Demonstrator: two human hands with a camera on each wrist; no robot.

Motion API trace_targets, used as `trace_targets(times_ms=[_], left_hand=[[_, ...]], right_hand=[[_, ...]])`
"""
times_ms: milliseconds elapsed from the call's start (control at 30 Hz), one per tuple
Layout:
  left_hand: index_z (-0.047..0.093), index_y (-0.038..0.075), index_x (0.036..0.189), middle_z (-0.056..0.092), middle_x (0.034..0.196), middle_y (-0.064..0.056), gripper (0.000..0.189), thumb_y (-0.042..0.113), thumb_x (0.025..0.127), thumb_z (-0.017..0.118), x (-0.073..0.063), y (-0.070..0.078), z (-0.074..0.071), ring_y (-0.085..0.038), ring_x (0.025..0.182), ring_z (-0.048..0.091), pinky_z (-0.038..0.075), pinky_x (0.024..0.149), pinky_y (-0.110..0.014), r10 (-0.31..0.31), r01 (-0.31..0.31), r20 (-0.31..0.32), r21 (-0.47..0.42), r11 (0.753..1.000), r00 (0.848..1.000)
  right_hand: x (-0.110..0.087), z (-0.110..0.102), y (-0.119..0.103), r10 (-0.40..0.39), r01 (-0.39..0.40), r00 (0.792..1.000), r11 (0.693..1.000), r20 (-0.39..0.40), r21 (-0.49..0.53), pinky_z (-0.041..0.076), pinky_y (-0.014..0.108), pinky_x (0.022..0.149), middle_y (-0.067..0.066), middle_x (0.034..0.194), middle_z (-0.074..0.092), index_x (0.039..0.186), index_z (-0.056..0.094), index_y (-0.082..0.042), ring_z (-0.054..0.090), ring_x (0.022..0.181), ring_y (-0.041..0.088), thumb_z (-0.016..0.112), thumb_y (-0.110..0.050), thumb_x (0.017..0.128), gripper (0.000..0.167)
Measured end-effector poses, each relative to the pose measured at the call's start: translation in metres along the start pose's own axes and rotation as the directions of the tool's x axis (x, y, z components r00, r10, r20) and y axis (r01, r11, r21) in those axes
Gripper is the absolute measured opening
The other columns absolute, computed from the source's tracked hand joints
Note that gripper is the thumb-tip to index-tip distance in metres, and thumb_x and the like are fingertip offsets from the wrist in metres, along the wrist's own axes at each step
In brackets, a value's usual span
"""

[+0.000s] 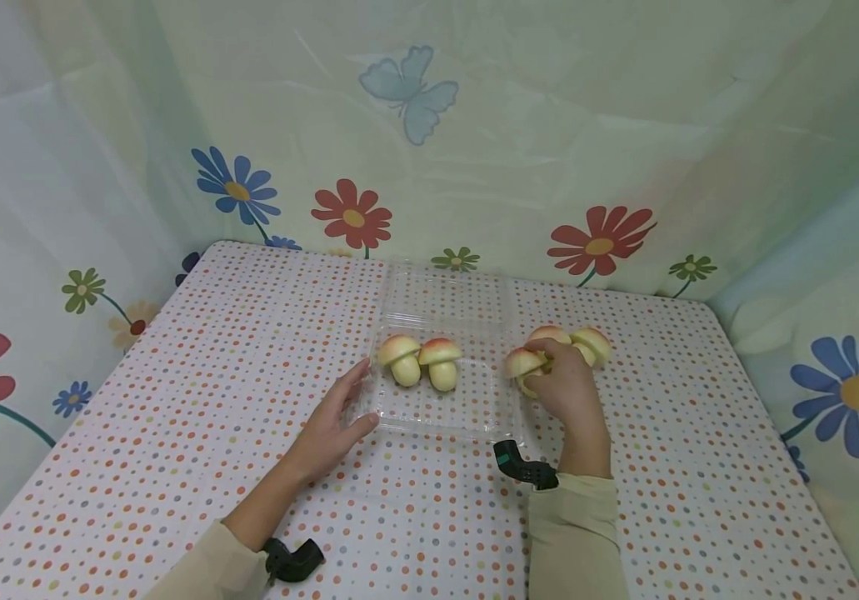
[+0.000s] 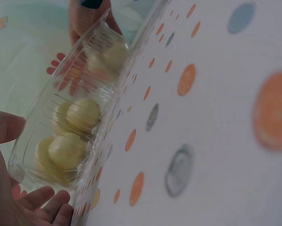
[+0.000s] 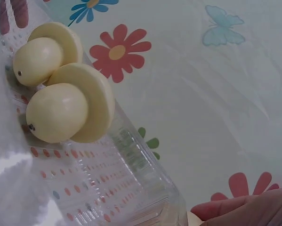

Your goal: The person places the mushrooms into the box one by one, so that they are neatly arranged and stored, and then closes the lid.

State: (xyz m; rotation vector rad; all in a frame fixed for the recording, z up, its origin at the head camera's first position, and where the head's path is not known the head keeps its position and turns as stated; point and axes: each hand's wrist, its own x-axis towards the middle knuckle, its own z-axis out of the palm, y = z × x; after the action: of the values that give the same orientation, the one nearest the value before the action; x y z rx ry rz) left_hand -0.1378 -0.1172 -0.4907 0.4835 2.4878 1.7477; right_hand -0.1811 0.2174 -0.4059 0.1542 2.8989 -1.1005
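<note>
Two mushrooms (image 1: 441, 377) already sit in the clear box (image 1: 436, 429) beside the left hand (image 1: 330, 433), its fingers loosely spread; the right hand (image 1: 570, 390) pinches a third (image 1: 524, 363) outside, two more (image 1: 594, 342) just beyond it unboxed

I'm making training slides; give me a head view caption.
Left hand at a clear container holding two mushrooms, right hand gripping another mushroom by its right edge.

Left hand (image 2: 3, 200) at 8 o'clock, thumb at rim of clear plastic clamshell container (image 2: 65, 68). Two pale-yellow mushroom-shaped pieces (image 2: 67, 151) inside, 8–9 o'clock. Right hand (image 2: 86, 23) beyond, 11 o'clock. Dotted tablecloth (image 2: 225, 155), 3 o'clock.
</note>
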Motion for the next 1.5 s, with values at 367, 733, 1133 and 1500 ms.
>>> trace_targets(times_ms=[367,733,1133,1500], left_hand=[[0.021,0.019,0.166,0.027,0.17,-0.012,0.079,0.018,0.1,0.064,0.0,0.001,0.0,-0.041,0.155,0.03,0.023,0.128,-0.058,-0.009,0.009,0.0,-0.011,1.0,1.0],[0.021,0.02,0.166,0.026,0.17,-0.013,0.079,0.019,0.1,0.063,0.001,0.0,0.0,-0.041,0.155,0.03,0.023,0.128,-0.059,-0.006,0.006,-0.002,-0.007,1.0,1.0],[0.02,0.019,0.166,0.026,0.171,-0.013,0.079,0.017,0.1,0.063,0.0,0.0,0.0,-0.04,0.155,0.029,0.022,0.128,-0.058,-0.018,0.018,0.001,0.0,1.0,1.0],[0.02,0.018,0.166,0.025,0.171,-0.014,0.078,0.017,0.101,0.063,0.0,0.001,0.0,-0.041,0.155,0.03,0.023,0.128,-0.059,-0.011,0.011,0.003,0.009,1.0,1.0]], right_hand=[[0.006,0.006,0.01,0.031,-0.03,0.999,0.999,-0.031,0.027,0.049,0.054,0.092,0.029,0.139,0.049,0.138,0.056,-0.001,0.048,0.116,0.04,0.068,-0.002,0.086,0.053],[0.006,0.007,0.01,0.021,-0.022,0.999,1.0,-0.049,-0.006,0.047,0.051,0.088,0.028,0.139,0.049,0.139,0.054,-0.003,0.047,0.113,0.038,0.067,-0.001,0.087,0.053],[0.002,-0.003,0.012,0.017,-0.017,0.998,1.0,-0.065,-0.003,0.047,0.046,0.083,0.029,0.141,0.046,0.146,0.05,-0.006,0.05,0.108,0.037,0.066,-0.006,0.09,0.059],[-0.002,-0.005,0.007,0.073,-0.066,0.985,0.997,-0.157,0.049,0.045,0.043,0.08,0.03,0.143,0.044,0.147,0.049,-0.009,0.05,0.108,0.038,0.067,-0.006,0.091,0.059]])
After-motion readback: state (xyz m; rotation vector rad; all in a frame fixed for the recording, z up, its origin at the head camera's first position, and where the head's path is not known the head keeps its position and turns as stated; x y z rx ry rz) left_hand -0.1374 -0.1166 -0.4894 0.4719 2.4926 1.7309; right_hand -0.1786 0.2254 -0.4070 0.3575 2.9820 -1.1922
